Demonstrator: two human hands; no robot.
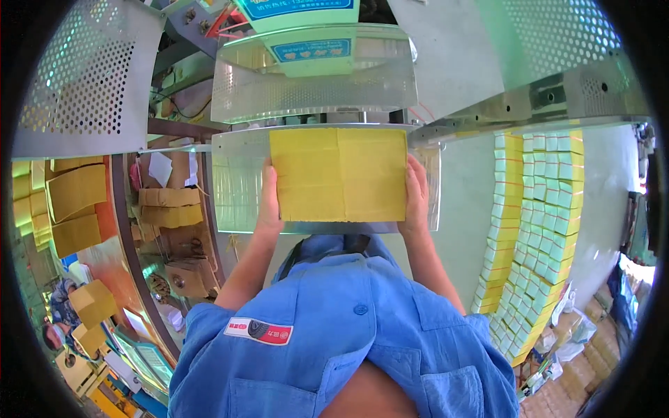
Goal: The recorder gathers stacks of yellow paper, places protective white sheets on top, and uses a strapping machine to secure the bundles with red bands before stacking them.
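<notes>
A flat yellow rectangular block (pixel 306 177), which looks like paper or cardboard, is held level in front of my chest. A seam runs down its middle, and faint creases cross its face. My left hand (pixel 270 198) grips its left edge, and my right hand (pixel 417 195) grips the right edge. Most of the fingers are hidden at the sides and underneath. Below the block lies a shiny metal tray (pixel 240 188), its rim showing on both sides. I cannot tell whether the block touches it.
A clear curved guard (pixel 313 94) stands beyond the tray, beside perforated metal panels (pixel 83 90). At right, long rows of banded yellow-and-white bundles (pixel 547 209) line the floor. Cardboard pieces (pixel 169 207) fill a shelf at left. Another person (pixel 63 306) is at the far left.
</notes>
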